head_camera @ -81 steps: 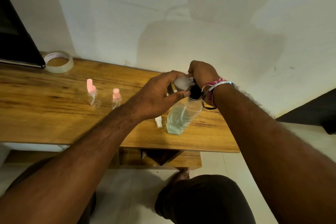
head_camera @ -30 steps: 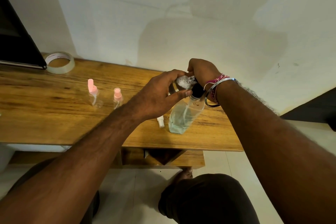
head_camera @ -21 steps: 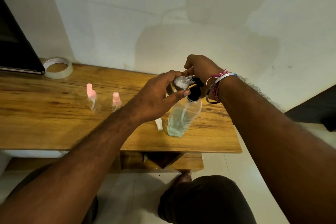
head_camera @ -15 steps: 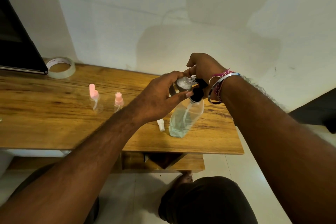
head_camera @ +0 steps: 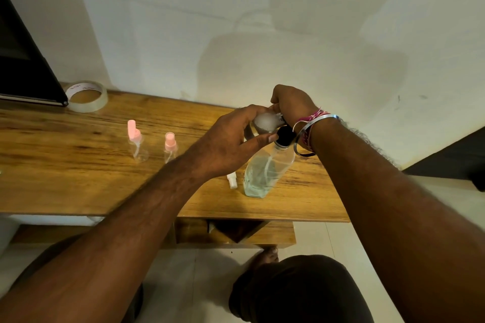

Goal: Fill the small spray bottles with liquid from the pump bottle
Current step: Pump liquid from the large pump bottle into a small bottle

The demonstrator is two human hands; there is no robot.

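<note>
A clear pump bottle [head_camera: 265, 170] with pale liquid and a black pump head [head_camera: 284, 136] stands on the wooden table [head_camera: 78, 178]. My left hand [head_camera: 231, 144] grips a small clear spray bottle [head_camera: 265, 122], open and foamy inside, held at the pump's nozzle. My right hand [head_camera: 291, 105] rests curled over the pump head, its fingers mostly hidden behind the small bottle. A white spray cap [head_camera: 232, 181] lies on the table beside the pump bottle. Two small spray bottles with pink tops [head_camera: 136, 144] [head_camera: 170, 147] stand to the left.
A roll of clear tape [head_camera: 86, 96] lies at the table's back left, next to a dark slanted panel [head_camera: 23, 65]. The white wall rises just behind the table. My knee [head_camera: 301, 288] and a foot show below the table's front edge.
My right hand rose off the pump head and has come down on it again. The left hand keeps the small bottle at the nozzle; foam shows inside it.
</note>
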